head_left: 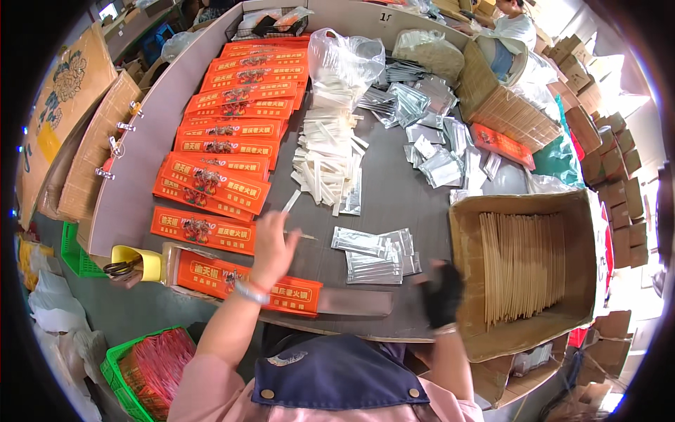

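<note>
My left hand [273, 246], bare with a band at the wrist, is over the table, its thumb apart from its stretched fingers. Just beyond its fingertips is a small white paper strip [292, 202], below a heap of similar narrow white strips [325, 151]. A thin stick [302, 235] shows beside the thumb. In a black glove, my right hand [441, 294] is blurred at the right, close to flat silver packets [380, 257]; its grip is unclear. Below my left hand, a red printed sleeve [211, 276] lies on a narrow tray [355, 302] at the near edge.
Overlapping red sleeves [228, 141] line the left side. More silver packets [439, 158] lie at the far right. A cardboard box [460, 232] holds long wooden sticks. A yellow cup [144, 264] with scissors stands near left. Another person [510, 28] is at the far right.
</note>
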`<state>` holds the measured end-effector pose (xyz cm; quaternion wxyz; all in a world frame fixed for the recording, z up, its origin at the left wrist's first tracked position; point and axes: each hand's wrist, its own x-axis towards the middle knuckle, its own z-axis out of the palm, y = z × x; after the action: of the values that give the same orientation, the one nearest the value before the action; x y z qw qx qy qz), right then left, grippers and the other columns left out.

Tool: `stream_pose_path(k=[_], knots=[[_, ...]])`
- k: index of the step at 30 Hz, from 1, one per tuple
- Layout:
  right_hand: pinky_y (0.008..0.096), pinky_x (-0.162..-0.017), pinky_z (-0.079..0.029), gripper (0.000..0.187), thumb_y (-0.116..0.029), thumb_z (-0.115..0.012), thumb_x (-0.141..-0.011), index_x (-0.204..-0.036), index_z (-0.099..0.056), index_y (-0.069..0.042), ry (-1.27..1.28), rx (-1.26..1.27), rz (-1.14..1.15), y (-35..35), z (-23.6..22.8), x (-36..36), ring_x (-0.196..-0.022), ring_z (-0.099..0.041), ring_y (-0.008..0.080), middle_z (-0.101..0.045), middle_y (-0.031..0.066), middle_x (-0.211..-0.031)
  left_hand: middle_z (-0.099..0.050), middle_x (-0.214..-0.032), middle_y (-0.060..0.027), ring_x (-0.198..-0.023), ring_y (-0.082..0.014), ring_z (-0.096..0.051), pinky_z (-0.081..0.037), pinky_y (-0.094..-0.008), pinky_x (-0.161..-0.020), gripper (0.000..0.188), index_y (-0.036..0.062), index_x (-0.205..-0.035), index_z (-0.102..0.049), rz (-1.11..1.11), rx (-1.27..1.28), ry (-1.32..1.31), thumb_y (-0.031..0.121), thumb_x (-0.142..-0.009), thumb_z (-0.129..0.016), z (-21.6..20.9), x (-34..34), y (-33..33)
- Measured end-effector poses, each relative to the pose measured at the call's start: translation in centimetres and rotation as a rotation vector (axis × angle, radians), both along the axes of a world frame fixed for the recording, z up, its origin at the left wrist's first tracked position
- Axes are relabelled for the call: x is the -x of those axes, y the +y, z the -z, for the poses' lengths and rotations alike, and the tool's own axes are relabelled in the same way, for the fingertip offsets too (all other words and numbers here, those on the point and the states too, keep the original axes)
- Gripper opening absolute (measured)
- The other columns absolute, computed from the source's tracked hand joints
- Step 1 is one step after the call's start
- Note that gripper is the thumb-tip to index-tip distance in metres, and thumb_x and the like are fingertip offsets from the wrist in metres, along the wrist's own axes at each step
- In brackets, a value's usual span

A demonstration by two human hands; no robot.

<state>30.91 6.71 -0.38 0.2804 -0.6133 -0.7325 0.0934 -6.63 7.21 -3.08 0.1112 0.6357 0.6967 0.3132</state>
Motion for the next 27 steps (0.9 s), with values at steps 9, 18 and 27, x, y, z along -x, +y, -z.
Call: stream_pose_path(k=[9,18,27], knots=[[0.0465,-0.08,-0.051,0.02,-0.016,-0.059,-0.089,-0.105,-0.055,-0.005,-0.606,0.424,0.715,0.7,0.6,-10.9,-0.096,-0.059,0.0353,-0.058,0.0155,-0.101,-0.057,-0.087,-0.0146,-0.085,-0.036,-0.056,-0.046,-0.0461,-0.073,0.01,0.005,-0.088,-0.056,0.075,0.013,0.317,0.01,-0.085,-0.064,2.0,0.2,3.4],[0.0457,-0.08,-0.052,0.017,-0.01,-0.054,-0.092,-0.107,-0.054,-0.002,-0.519,0.448,0.773,0.7,0.3,-10.1,-0.097,-0.06,0.0362,-0.059,0.0187,-0.102,-0.058,-0.095,-0.0065,-0.099,-0.0288,-0.053,-0.042,-0.0416,-0.085,0.021,0.0121,-0.091,-0.062,0.492,0.126,0.201,0.018,-0.076,-0.074,-0.9,-7.4,5.0],[0.0412,-0.075,-0.05,0.018,-0.009,-0.06,-0.091,-0.106,-0.067,-0.003,-0.064,0.379,0.323,-2.7,-3.9,-5.8,-0.088,-0.064,0.0333,-0.065,0.0172,-0.097,-0.062,-0.066,-0.0113,-0.068,-0.0337,-0.061,-0.049,-0.0477,-0.065,0.02,0.0036,-0.086,-0.062,0.515,0.553,-0.46,0.014,-0.075,-0.076,-5.3,-7.5,-0.6]])
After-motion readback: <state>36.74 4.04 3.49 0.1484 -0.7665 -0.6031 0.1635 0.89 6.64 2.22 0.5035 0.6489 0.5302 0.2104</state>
